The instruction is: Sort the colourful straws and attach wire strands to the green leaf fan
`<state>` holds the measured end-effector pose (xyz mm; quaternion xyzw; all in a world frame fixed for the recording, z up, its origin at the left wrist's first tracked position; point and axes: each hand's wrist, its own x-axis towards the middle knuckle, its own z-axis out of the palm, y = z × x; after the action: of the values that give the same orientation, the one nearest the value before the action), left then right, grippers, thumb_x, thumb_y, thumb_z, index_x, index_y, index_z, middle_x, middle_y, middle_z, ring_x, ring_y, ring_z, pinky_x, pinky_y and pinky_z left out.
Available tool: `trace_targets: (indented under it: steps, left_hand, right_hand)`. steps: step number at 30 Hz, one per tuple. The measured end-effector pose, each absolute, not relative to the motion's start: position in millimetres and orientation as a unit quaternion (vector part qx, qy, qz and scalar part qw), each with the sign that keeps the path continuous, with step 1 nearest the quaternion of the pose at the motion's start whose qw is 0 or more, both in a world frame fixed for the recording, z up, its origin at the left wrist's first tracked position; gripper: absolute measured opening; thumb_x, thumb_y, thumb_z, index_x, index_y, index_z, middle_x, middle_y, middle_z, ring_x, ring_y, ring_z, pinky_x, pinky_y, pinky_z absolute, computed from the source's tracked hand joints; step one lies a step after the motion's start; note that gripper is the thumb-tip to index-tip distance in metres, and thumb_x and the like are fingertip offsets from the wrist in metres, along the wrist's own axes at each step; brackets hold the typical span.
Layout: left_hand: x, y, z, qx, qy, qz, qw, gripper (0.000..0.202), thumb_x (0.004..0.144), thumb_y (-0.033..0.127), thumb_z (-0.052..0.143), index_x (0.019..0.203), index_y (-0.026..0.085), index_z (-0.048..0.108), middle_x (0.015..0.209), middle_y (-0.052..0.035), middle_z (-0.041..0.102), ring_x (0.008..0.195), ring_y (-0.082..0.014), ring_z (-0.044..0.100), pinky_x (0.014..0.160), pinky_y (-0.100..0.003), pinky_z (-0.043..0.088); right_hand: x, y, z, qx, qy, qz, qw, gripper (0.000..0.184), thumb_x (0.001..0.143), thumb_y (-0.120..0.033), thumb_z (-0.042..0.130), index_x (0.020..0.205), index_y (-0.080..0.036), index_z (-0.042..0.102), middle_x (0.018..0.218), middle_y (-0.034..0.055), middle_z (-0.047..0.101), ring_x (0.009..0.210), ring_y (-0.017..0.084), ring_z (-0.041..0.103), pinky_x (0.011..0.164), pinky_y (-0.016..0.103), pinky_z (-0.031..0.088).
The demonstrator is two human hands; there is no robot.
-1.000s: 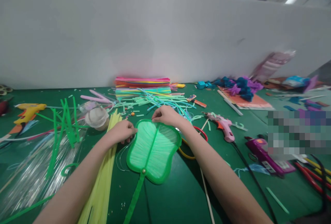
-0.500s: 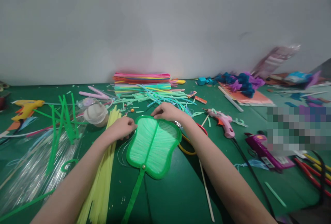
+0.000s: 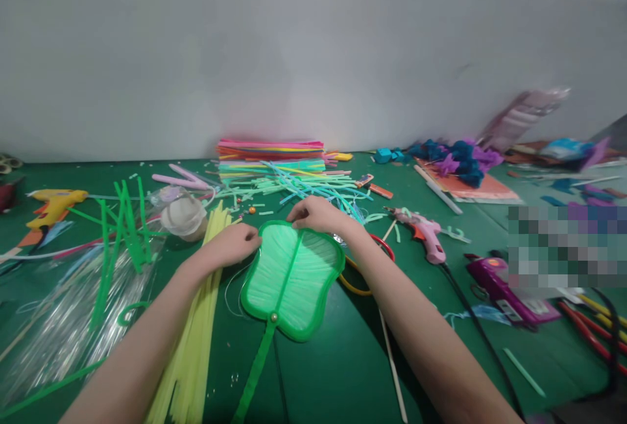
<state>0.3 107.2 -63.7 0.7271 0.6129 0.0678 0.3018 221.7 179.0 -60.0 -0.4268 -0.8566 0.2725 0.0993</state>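
Note:
A green leaf-shaped hand fan (image 3: 313, 280) lies in front of me, its rim thicker and brighter than the ribbed, translucent face. Where the centre rib meets the green handle (image 3: 257, 372) sits a small pearl-like bead (image 3: 274, 317). My left hand (image 3: 240, 242) is closed, with its fingertips at the fan's upper left rim. My right hand (image 3: 316, 213) pinches the top rim close to the centre rib. Beside the fan, below my left hand, a thin clear thread (image 3: 226, 293) loops on the table. Yellow strips (image 3: 193, 339) run under my left forearm.
Colourful pipe cleaners (image 3: 269, 149) are piled by the wall. A pink glue gun (image 3: 424, 234) and purple device (image 3: 507, 290) lie right; a yellow glue gun (image 3: 53, 205), green strips (image 3: 125, 228) and clear plastic wrap (image 3: 88, 319) lie left. Red-and-yellow-handled scissors (image 3: 357, 280) sit beneath my right forearm.
The fan and both hands keep nearly the same places. The whole view has shifted very slightly, and my left hand's fingers sit a little differently at the rim.

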Motion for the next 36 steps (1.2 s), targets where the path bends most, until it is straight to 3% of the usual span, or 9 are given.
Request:
trace_targets:
  steps: [8,14,22,27,32,36]
  left_hand:
    - [1.3,107.7,-63.6,0.743,0.603,0.077,0.278,0.034,0.080,0.037,0.047,0.051,0.022,0.038,0.048,0.0032,0.041,0.048,-0.0143,0.041,0.050,-0.027,0.023]
    - [-0.4,108.6,-63.7,0.735,0.609,0.087,0.285,0.037,0.086,0.043,0.039,0.057,0.022,0.049,0.051,0.0009,0.053,0.047,-0.0160,0.048,0.051,-0.027,0.029]
    - [-7.8,116.5,-71.4,0.706,0.642,0.095,0.284,0.033,0.085,0.044,0.041,0.062,0.022,0.049,0.045,0.0024,0.052,0.046,-0.0171,0.054,0.051,-0.026,0.031]
    - [-7.7,116.4,-63.2,0.695,0.657,0.120,0.265,0.034,0.085,0.044,0.041,0.060,0.022,0.047,0.043,0.0025,0.050,0.047,-0.0169,0.051,0.051,-0.026,0.030]
    - [-5.7,114.0,-49.1,0.684,0.666,0.166,0.246,0.033,0.084,0.043,0.043,0.059,0.022,0.047,0.045,0.0022,0.051,0.049,-0.0165,0.049,0.053,-0.026,0.028]
    - [-8.1,113.7,-48.5,0.669,0.661,0.202,0.274,0.037,0.085,0.049,0.041,0.064,0.022,0.052,0.045,0.0029,0.051,0.046,-0.0156,0.049,0.050,-0.025,0.031]
  right_hand:
    - [209.0,173.6,-63.6,-0.452,-0.853,0.232,0.122,0.011,0.079,-0.019,0.066,0.085,-0.015,0.074,0.078,0.0036,0.072,0.070,0.015,0.062,0.063,0.023,0.039]
    - [205.9,173.7,-65.7,-0.464,-0.846,0.233,0.125,0.007,0.079,-0.018,0.067,0.083,-0.015,0.073,0.078,0.0039,0.071,0.071,0.015,0.062,0.063,0.023,0.039]
    - [204.9,174.1,-68.3,-0.473,-0.829,0.258,0.146,0.008,0.081,-0.020,0.066,0.082,-0.014,0.071,0.077,0.0037,0.070,0.069,0.014,0.061,0.062,0.022,0.039]
    - [202.2,173.5,-70.2,-0.471,-0.823,0.266,0.175,0.008,0.082,-0.017,0.063,0.085,-0.013,0.070,0.079,0.0042,0.069,0.071,0.014,0.059,0.065,0.023,0.038]
    - [202.9,175.4,-68.0,-0.455,-0.805,0.325,0.197,0.011,0.081,-0.021,0.066,0.083,-0.011,0.071,0.077,0.0040,0.069,0.069,0.012,0.059,0.063,0.022,0.040]
    - [209.6,177.0,-67.0,-0.438,-0.766,0.417,0.217,0.023,0.082,-0.031,0.065,0.092,-0.012,0.072,0.075,0.0020,0.069,0.062,0.010,0.057,0.058,0.021,0.043]
